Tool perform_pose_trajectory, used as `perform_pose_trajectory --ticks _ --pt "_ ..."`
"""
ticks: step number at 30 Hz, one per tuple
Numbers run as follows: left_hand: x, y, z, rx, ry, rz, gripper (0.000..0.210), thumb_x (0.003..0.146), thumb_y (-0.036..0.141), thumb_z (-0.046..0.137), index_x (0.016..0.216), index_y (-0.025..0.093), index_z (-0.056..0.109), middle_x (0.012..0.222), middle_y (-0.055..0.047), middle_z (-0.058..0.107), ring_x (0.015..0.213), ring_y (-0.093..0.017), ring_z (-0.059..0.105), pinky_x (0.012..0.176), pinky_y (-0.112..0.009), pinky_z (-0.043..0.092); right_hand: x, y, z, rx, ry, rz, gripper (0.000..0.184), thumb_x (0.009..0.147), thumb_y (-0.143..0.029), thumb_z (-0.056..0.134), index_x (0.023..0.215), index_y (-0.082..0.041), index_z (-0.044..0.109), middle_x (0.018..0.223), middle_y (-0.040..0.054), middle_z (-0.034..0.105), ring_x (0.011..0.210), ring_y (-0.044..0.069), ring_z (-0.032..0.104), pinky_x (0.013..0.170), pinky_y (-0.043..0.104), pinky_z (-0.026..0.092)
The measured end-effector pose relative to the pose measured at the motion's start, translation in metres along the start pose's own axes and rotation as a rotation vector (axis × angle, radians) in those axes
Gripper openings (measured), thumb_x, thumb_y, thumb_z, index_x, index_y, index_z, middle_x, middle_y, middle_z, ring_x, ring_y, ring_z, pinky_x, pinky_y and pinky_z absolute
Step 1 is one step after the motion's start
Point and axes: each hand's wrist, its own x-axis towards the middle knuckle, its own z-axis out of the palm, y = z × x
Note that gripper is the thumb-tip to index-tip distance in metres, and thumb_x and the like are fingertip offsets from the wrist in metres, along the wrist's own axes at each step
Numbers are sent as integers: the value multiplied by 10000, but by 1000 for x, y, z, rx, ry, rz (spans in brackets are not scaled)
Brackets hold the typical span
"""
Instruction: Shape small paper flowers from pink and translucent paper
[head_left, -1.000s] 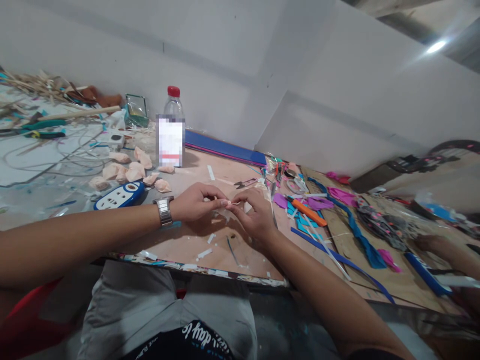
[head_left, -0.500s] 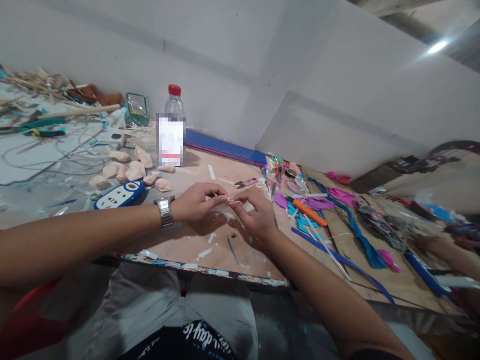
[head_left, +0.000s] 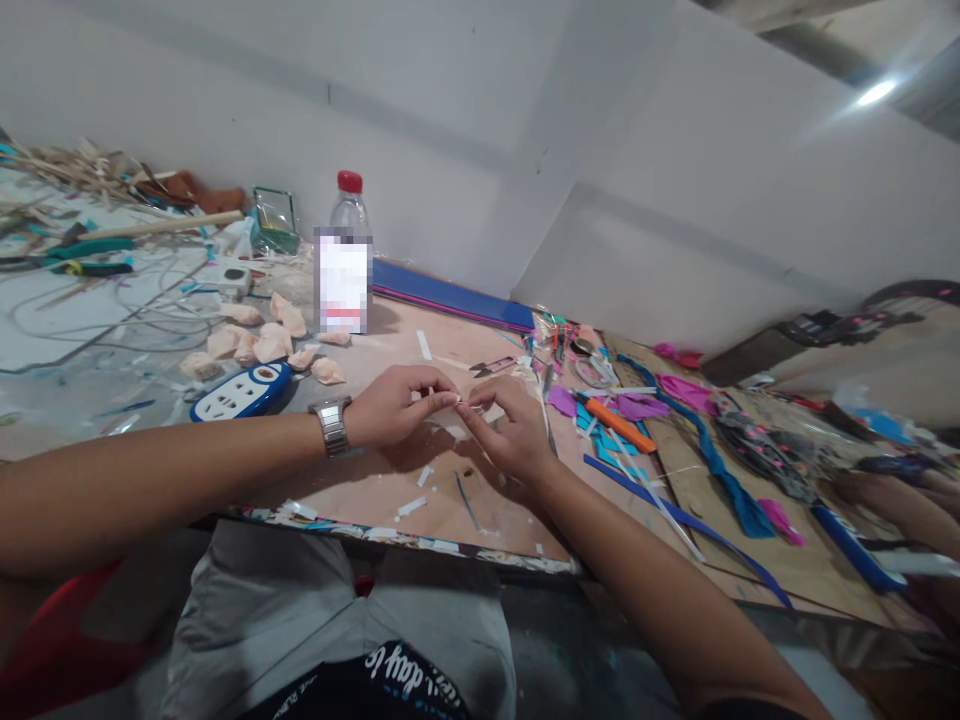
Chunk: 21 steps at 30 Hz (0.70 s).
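My left hand (head_left: 401, 405) and my right hand (head_left: 510, 425) meet over the middle of the worktable (head_left: 375, 490), fingertips pinched together. Between them is a tiny pale bit, too small to name and mostly hidden by the fingers. Just beyond my right hand lies a pair of small thread snips (head_left: 493, 367). Several crumpled peach-coloured pieces (head_left: 271, 342) are heaped beyond my left wrist, beside a blue and white power strip (head_left: 241, 390). White paper scraps (head_left: 412, 507) are scattered on the table below the hands.
A bottle with a red cap (head_left: 349, 182) stands near the wall. On the right lie an orange utility knife (head_left: 616, 422), a blue strip (head_left: 686, 525) and coloured scraps. Green-handled pliers (head_left: 90, 247) and thin sticks (head_left: 67, 165) are at far left. Another person's arm (head_left: 892, 500) shows at right.
Both my hands stay pinched together in almost the same place. The other person's arm at the right edge has shifted slightly.
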Motion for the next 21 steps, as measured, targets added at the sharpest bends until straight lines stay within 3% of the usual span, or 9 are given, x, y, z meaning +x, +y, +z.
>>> perform_pose_trajectory --ticks 8,13,21 --pt "0 -2 0 27 -5 90 287 1033 407 611 1014 190 799 980 -66 812 909 -185 709 846 -320 519 0 -2 0 3 -3 26 177 957 -348 726 843 -231 656 810 18 707 794 202 652 792 383 473" --pt "-1 0 1 48 -24 122 283 1043 397 598 1039 197 799 1023 -60 822 953 -184 724 899 -326 529 0 -1 0 22 1 45 163 954 -374 751 930 -234 672 869 25 725 823 209 666 800 383 484" --pt "1 0 2 -42 -73 27 268 1022 420 639 1032 203 795 1000 -51 819 922 -174 718 867 -311 527 -1 2 2 29 2 15 170 958 -396 772 1020 -243 729 880 34 735 829 211 682 820 399 524"
